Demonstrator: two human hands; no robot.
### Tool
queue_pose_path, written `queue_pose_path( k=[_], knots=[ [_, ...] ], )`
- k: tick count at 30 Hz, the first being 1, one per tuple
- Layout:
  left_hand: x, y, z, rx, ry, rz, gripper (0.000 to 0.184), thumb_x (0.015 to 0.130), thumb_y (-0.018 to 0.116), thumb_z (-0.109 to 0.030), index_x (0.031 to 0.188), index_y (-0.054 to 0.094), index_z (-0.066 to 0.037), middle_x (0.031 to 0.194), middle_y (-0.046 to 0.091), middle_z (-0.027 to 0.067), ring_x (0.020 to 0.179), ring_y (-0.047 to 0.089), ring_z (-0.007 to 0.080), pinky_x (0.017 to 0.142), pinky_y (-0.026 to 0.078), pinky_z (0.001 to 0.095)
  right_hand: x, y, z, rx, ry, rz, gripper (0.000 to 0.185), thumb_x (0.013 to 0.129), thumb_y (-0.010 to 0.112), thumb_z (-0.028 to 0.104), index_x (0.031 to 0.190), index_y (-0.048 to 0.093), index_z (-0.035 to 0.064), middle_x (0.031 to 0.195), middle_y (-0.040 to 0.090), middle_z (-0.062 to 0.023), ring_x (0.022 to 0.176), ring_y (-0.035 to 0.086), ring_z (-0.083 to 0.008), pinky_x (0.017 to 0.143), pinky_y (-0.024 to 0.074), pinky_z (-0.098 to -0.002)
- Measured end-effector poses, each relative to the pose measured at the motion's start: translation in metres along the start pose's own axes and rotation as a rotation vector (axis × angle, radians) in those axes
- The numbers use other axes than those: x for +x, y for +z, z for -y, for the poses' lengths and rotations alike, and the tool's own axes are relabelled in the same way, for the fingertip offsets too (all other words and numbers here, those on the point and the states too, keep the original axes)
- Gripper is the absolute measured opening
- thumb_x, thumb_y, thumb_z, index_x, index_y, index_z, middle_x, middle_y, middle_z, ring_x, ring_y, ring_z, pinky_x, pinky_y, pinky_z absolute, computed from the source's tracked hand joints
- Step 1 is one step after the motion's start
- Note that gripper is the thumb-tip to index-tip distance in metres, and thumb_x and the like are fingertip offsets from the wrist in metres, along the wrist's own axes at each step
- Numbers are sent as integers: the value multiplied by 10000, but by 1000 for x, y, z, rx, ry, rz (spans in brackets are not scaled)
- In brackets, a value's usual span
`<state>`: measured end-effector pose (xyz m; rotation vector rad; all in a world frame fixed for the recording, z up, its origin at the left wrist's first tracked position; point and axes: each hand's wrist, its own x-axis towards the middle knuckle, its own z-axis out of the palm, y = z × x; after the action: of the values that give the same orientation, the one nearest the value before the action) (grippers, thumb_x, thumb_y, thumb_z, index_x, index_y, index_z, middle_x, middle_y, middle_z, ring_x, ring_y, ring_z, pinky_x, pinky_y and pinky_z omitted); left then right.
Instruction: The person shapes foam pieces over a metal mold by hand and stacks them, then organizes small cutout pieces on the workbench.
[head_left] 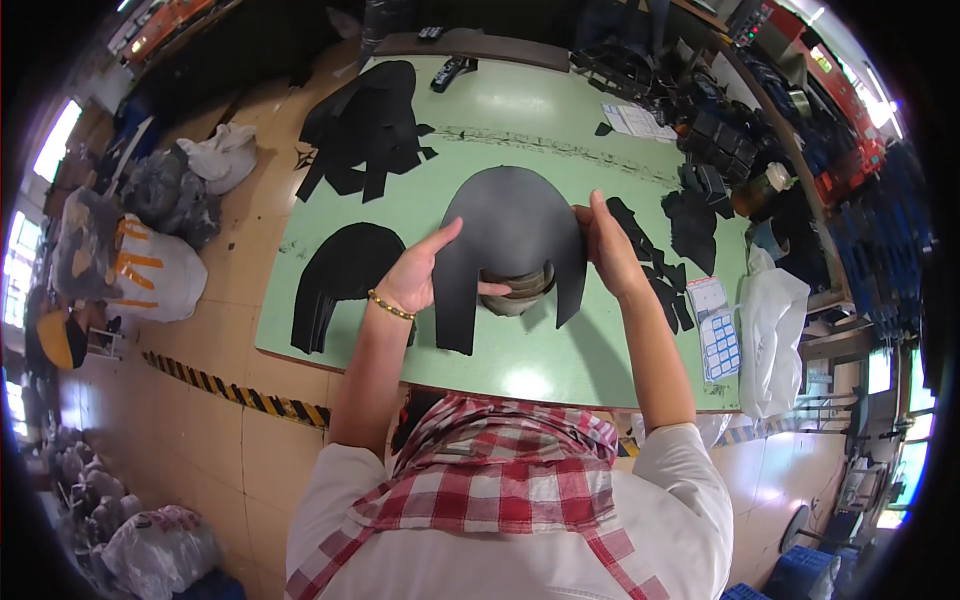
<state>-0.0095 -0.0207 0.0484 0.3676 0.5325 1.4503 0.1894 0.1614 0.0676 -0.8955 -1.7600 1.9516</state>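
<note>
Item: dk. arch-shaped sheet (pixel 510 215), qty 1, raised over green counter (pixel 490 365); rounded end 12 o'clock, legs approx. 5 & 7.
L. hand (pixel 408 278): holding sheet at 9 o'clock edge, thumb on near face, one finger showing in notch.
R. hand (pixel 612 245): at 3 o'clock edge, thumb up, fingers partly hidden; firmness of hold n/a, can't tell.
Handling (est.): light, thin, semi-stiff w/ some flex; smooth face, may slip slightly; not fragile, though legs likely bend first. Best hold: both side edges, approx. 9 & 3, above notch.
Adj.: stack of similar pcs. (pixel 350 260), 8 o'clock of sheet; round item (pixel 530 295) partly hidden, 6 o'clock, ID unclear.
</note>
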Motion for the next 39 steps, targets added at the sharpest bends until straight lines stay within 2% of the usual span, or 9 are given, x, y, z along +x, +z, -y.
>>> queue_pose_path(
  k=[4, 10, 11, 12, 15, 18, 19, 25, 39],
  knots=[
    [-4, -4, 1, -10, 16, -11, 567, 1033, 449, -359, 1453, 289, -14, 1443, 404, 196, 1316, 447, 375, 997, 456, 649, 3, 8, -10, -140, -196, 55, 374, 999, 540, 390, 922, 641, 39, 820, 566, 65, 764, 464, -30, 679, 366, -222],
    [0, -2, 7, 472, 262, -231, 470, 1038, 449, -365, 1301, 497, 21, 1184, 614, 126, 1044, 642, 226, 906, 566, 465, 13, 29, -33, -231, -463, -249, 374, 1012, 542, 294, 774, 529, 6, 668, 397, 52, 652, 331, -41, 560, 280, -242],
    [4, -1, 13, 594, 391, -316, 433, 1040, 461, -351, 1163, 598, 42, 1018, 662, 64, 844, 650, 142, 770, 573, 326, 12, 33, -33, -238, -455, -306, 402, 1014, 539, 295, 743, 495, 1, 645, 373, 39, 636, 307, -48, 535, 261, -261],
    [13, -5, 19, 834, 624, -448, 384, 1022, 518, -324, 1019, 639, 40, 843, 666, 80, 709, 580, 105, 597, 495, 300, 15, 36, -37, -210, -456, -356, 437, 1007, 554, 293, 696, 453, 3, 624, 353, 48, 613, 299, -60, 510, 246, -284],
    [13, -12, 28, 1376, 791, -844, 361, 962, 611, -275, 796, 560, 41, 561, 421, 146, 502, 339, 186, 480, 330, 349, 15, 45, -42, -266, -454, -452, 491, 982, 599, 318, 653, 409, 7, 596, 329, 37, 597, 282, -73, 498, 239, -300],
    [14, -9, 40, 1288, 941, -877, 385, 961, 615, -251, 738, 510, 44, 544, 391, 147, 494, 286, 228, 468, 322, 346, 12, 50, -51, -318, -446, -503, 517, 965, 627, 340, 643, 398, 7, 587, 315, 19, 599, 270, -80, 496, 239, -305],
    [18, -14, 44, 1224, 985, -872, 410, 954, 631, -235, 701, 465, 42, 523, 354, 113, 482, 270, 183, 454, 294, 339, 14, 49, -58, -319, -449, -511, 522, 960, 634, 345, 644, 395, 5, 587, 312, 14, 602, 266, -82, 495, 239, -307],
    [41, -45, 68, 1102, 897, -899, 437, 931, 674, -246, 651, 465, 16, 506, 318, 31, 498, 268, 83, 444, 234, 311, 15, 44, -78, -251, -468, -543, 520, 961, 642, 329, 640, 382, 13, 590, 300, 18, 599, 263, -79, 488, 226, -300],
    [36, -48, 95, 923, 756, -743, 485, 976, 614, -258, 616, 397, -14, 564, 280, -58, 562, 241, 39, 471, 193, 286, -4, 40, -116, -70, -407, -471, 448, 1020, 544, 278, 656, 462, 31, 630, 372, 81, 607, 288, -36, 513, 212, -261]
  ],
)
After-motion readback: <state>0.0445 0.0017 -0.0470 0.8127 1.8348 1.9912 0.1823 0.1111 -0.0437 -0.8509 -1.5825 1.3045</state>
